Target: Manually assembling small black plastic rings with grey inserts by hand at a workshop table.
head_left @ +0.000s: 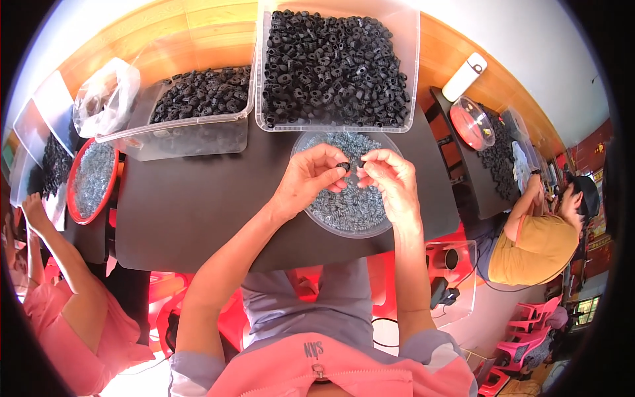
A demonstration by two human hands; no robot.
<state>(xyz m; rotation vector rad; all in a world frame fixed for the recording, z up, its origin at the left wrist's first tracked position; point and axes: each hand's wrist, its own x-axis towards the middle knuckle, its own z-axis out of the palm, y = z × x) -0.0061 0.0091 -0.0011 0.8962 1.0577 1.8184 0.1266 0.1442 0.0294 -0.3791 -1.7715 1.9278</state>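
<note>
Above a round clear bowl [354,234] of small silvery coil springs, my two hands are raised close together. Between the thumb and forefinger of my left hand [301,180] is a small black plastic cord-lock part [344,167]. My right hand [395,184] pinches another small black piece [361,163], mostly covered by its fingertips; its exact kind is unclear. A narrow gap separates the two pieces. Behind the bowl, a clear plastic bin [337,128] is heaped with black hollow plastic parts.
Left of it, another clear bin [192,140] holds black parts beside a plastic bag [109,92]. A red-rimmed basin [71,198] of springs stands further left, near a co-worker's arm [63,248]. At right, a person in a yellow shirt [539,248] sits by black parts and a white bottle [463,78].
</note>
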